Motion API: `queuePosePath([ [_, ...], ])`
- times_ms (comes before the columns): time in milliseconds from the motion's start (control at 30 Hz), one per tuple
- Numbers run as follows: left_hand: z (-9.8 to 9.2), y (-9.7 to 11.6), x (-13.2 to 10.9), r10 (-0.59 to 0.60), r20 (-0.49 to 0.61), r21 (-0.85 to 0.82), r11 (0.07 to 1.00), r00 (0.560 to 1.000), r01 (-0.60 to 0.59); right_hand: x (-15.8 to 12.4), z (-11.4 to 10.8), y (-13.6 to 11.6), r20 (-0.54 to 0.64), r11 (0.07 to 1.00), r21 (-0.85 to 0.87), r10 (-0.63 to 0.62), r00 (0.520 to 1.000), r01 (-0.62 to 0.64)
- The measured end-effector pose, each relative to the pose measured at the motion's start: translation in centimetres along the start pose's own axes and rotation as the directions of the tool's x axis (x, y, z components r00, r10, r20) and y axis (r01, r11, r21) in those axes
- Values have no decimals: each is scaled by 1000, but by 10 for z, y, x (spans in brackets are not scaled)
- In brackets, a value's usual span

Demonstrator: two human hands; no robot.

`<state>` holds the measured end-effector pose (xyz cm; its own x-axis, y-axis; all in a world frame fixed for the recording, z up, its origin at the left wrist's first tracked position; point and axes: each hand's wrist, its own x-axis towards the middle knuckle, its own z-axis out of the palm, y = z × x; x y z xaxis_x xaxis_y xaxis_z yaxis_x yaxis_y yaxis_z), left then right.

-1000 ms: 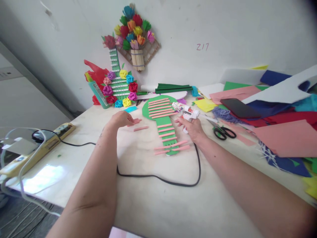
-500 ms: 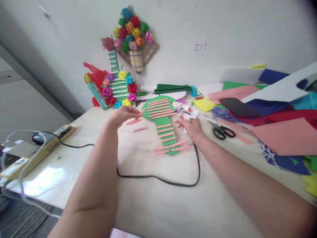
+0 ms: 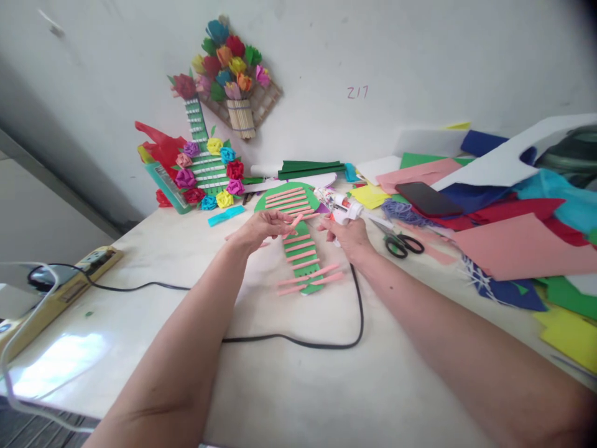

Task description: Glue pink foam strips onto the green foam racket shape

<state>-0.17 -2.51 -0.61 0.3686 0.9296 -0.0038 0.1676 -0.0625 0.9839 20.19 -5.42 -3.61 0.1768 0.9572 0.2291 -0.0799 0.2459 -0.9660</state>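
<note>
My left hand (image 3: 268, 228) pinches a short pink paper strip (image 3: 296, 221) over the lower part of the round end of a green cutout (image 3: 302, 231). Several pink strips lie crosswise on this cutout, and longer ones cross at its narrow near end. On its right side, my right hand (image 3: 347, 235) is wrapped round a white glue gun (image 3: 344, 206), whose nozzle points to the upper left. A black cord runs from below that hand across the table.
Black-handled scissors (image 3: 403, 244), purple string (image 3: 405, 211) and a dark phone (image 3: 428, 199) lie at the right beside coloured paper (image 3: 525, 246). A flower-decorated green piece (image 3: 208, 173) leans on the wall. A power strip (image 3: 74, 292) is at the left.
My left hand has moved right with the pink strip, from the cutout's left side to over it. The view has shifted slightly, and a blue strip now shows behind my left hand.
</note>
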Motion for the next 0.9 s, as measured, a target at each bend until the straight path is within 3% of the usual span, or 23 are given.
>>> queuePosePath([
  [167, 20, 3, 1, 24, 88, 13, 1000, 996, -26, 0, 3, -1, 48, 1000, -23, -1, 999, 3],
  [333, 37, 8, -2, -5, 65, 44, 999, 998, 3, 1, 5, 1, 45, 1000, -10, 11, 999, -10],
  [467, 43, 7, 0, 55, 30, 174, 983, 998, -59, 1, 8, 0, -42, 999, -16, 31, 999, -32],
  [567, 47, 8, 3, 158, -55, 432, 894, 986, -119, 1, 9, -1, -88, 998, -32, 43, 995, -46],
  [700, 52, 12, 2, 350, -78, 733, 654, 933, -184, 1, 9, -2, -104, 997, -59, 50, 993, -57],
  [800, 57, 14, 0, 412, -27, 813, 539, 911, -220, 1, 9, -3, -118, 996, -63, 57, 991, -65],
  [900, 60, 16, -2, 436, 7, 804, 533, 900, -265, 1, 7, -4, -94, 997, -53, 51, 994, -56],
])
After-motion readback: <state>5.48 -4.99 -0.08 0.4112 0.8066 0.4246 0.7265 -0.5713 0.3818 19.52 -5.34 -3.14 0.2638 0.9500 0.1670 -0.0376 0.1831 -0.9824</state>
